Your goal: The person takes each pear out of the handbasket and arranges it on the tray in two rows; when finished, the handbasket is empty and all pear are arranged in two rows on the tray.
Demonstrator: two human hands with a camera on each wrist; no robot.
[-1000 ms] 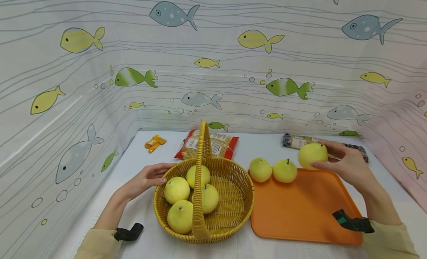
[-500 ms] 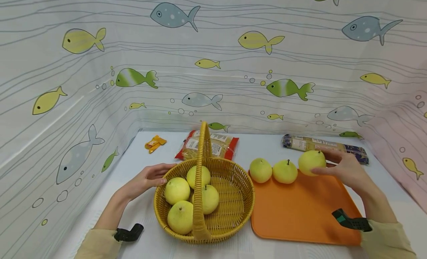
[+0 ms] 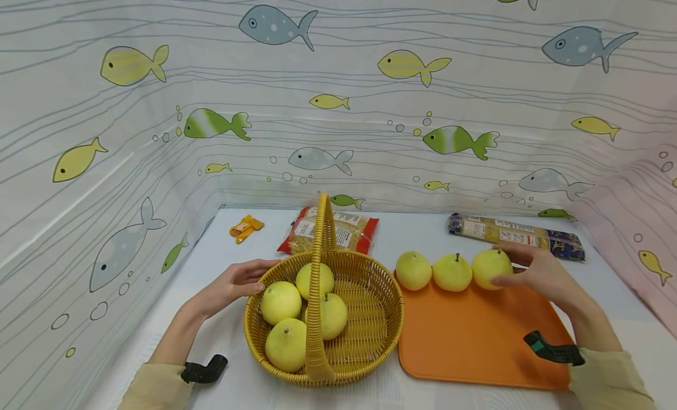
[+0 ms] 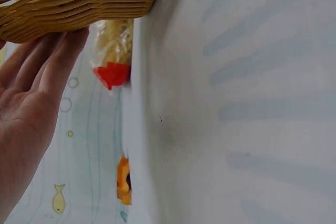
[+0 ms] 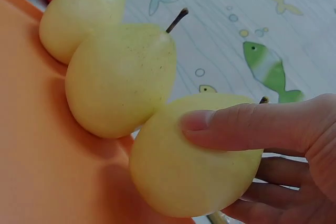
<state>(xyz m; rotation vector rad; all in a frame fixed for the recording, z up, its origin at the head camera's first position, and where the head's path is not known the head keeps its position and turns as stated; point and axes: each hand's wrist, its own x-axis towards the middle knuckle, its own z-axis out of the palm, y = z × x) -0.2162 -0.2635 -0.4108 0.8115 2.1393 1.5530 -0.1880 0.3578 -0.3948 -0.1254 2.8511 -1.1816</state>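
My right hand [image 3: 547, 281] holds a yellow-green pear [image 3: 485, 269] at the back edge of an orange tray [image 3: 481, 339]. In the right wrist view the thumb [image 5: 231, 127] lies across the pear's near side, with the other fingers behind it. Two more pears, one in the middle [image 3: 452, 273] and one at the left [image 3: 414, 271], stand in line with it along that edge. My left hand [image 3: 230, 289] rests against the left side of a wicker basket [image 3: 367, 322], its fingers stretched along the weave in the left wrist view. Several pears [image 3: 285, 344] sit in the basket's left half.
The basket's tall handle [image 3: 314, 304] arches over its middle. Behind it lies a clear packet with red ends [image 3: 338, 228]. A small orange wrapper [image 3: 245, 227] is at the back left, and a long packet [image 3: 520, 234] lies behind the tray. Fish-printed sheeting surrounds the table.
My right hand has lowered the pear onto the tray's back edge, beside the other two. The left hand and basket have stayed in place.
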